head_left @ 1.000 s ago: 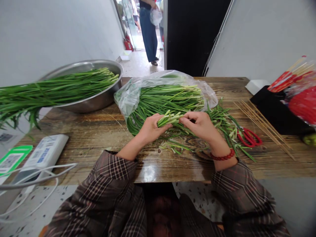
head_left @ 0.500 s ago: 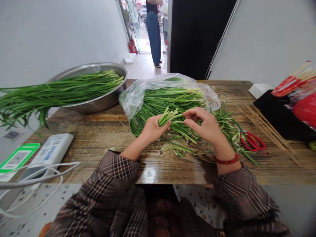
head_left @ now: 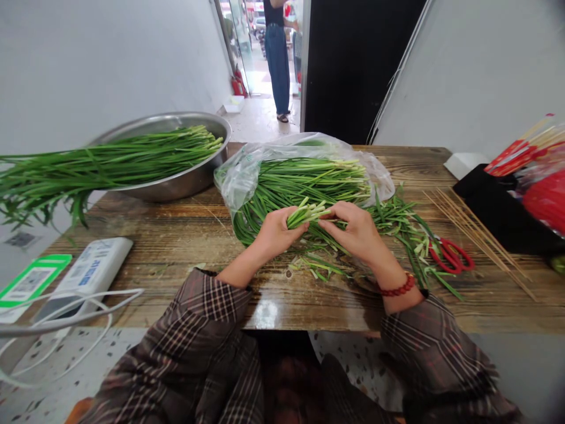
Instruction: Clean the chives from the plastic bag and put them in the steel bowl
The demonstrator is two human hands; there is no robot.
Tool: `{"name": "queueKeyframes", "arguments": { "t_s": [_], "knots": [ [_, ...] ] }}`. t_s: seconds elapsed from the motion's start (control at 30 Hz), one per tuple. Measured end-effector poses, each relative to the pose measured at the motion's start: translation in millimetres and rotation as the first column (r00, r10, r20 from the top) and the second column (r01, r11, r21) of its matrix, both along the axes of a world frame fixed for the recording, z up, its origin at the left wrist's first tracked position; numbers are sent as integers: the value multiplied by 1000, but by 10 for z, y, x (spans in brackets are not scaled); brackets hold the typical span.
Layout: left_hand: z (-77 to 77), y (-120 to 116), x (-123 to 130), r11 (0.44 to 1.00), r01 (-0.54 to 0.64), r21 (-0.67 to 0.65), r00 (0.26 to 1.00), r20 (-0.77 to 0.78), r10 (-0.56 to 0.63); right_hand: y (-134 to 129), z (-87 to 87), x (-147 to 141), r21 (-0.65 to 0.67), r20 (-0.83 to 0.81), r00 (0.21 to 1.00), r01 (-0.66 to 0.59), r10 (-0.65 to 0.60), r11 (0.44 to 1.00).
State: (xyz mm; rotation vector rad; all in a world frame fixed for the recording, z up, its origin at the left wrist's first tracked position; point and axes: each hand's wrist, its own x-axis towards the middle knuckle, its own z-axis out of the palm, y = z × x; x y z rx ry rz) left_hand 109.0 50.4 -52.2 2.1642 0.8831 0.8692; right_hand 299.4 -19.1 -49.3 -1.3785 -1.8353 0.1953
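Note:
My left hand is closed around a small bunch of garlic chives, pale cut ends pointing right. Thumb and forefinger of my right hand pinch at those stem ends; exactly which stalks lie between them is partly hidden. Just behind both hands, a larger heap of garlic chives lies in an opened clear plastic bag. Loose green and pale scraps are scattered on the wood below my hands. More trimmings spread to the right of the bag.
Left stands a metal basin with long chives overhanging its rim. Nearer are a white device, a green-framed code card and white cables. Red-handled scissors, thin sticks and a black box lie right. A person stands by the doorway.
My right hand has moved left and slightly down, its fingers now closing on the stem ends. My left hand still holds the bunch, shifted slightly right.

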Motion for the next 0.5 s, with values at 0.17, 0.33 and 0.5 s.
{"name": "queueKeyframes", "arguments": {
  "t_s": [0.17,0.33,0.5],
  "knots": [
    [7,-18,12,1000,5,-9,1000,3,-5,43,-51,-143,39,-202,979,40,-31,998],
    [31,-26,14,998,13,-59,999,31,-11,106,-154,-233,-69,-466,875,107,-127,992],
    [20,6,-6,998,13,-54,997,81,-9,110,-141,-109,-33,-395,919,-10,-4,999]
  ]
}}
